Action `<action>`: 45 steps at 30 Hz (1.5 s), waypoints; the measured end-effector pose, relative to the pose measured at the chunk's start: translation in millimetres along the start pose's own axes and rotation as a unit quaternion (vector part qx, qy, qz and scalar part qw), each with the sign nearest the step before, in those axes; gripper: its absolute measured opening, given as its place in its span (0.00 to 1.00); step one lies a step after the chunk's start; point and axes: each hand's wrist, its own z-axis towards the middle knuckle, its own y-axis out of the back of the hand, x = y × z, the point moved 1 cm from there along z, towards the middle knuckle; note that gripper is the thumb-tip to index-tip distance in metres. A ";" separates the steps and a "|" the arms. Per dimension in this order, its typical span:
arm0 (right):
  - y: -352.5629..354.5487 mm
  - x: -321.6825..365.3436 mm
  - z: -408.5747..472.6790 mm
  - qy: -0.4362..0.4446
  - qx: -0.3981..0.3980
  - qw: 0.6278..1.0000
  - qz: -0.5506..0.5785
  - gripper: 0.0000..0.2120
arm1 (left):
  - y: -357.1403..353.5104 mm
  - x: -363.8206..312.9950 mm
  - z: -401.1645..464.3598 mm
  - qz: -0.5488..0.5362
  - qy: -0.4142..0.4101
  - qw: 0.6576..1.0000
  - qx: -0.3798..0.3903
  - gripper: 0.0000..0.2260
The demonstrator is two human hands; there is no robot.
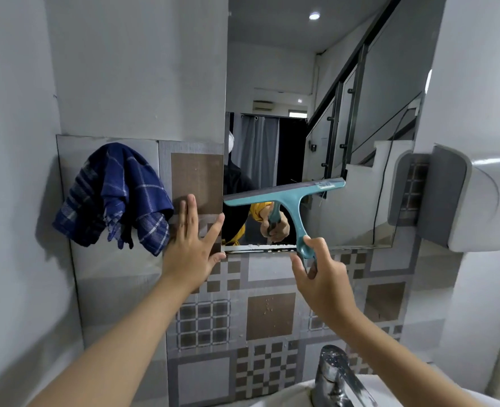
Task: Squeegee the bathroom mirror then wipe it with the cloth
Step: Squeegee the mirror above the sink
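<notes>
**A:** So what's each hand doing? I can only half see from the door.

**B:** The right hand (320,270) is wrapped round the bottom end of the teal plastic T-shaped squeegee (290,202), fingers (316,245) curled over the handle and thumb on the near side. Proper grip, not loose. The handle runs up and a bit left from the hand, and the blade bar sits across the lower part of the frameless wall mirror (316,98), tilted so its right end is higher than its left. The left tip of the blade is right at the mirror's left edge.

**A:** Blade actually on the glass?

**B:** Looks pressed against it, and you can see the handle and the hand reflected just behind it. There's a strip of water along the mirror's bottom edge, below the blade.

**A:** And the other hand?

**B:** The left hand (191,245) is wide open, fingers spread, holding nothing. The palm is flat against the grey and brown patterned wall tiles (270,315), just beside the mirror's lower left corner, with the thumb reaching toward that corner.

**A:** Where's the cloth?

**B:** The dark blue checked cloth (116,198) hangs bunched on the wall to the left of the open hand, close to it. I can't tell if they touch. Also a chrome tap (338,377) down at the bottom, and a white wall dispenser (474,198) right of the mirror.
</notes>
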 end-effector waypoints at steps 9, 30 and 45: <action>42.2 -37.9 13.7 0.082 0.024 0.993 -0.081 0.18 | 0.8 -0.8 0.2 -0.006 0.009 1.000 0.009 0.39; 113.6 -147.1 -7.9 0.010 -0.023 0.994 -0.108 0.14 | 1.5 -3.7 -0.3 0.012 0.013 1.000 0.009 0.37; 70.3 -137.6 -51.9 -0.143 -0.083 0.985 0.047 0.10 | 6.7 -7.6 -0.3 -0.007 0.030 0.999 0.015 0.35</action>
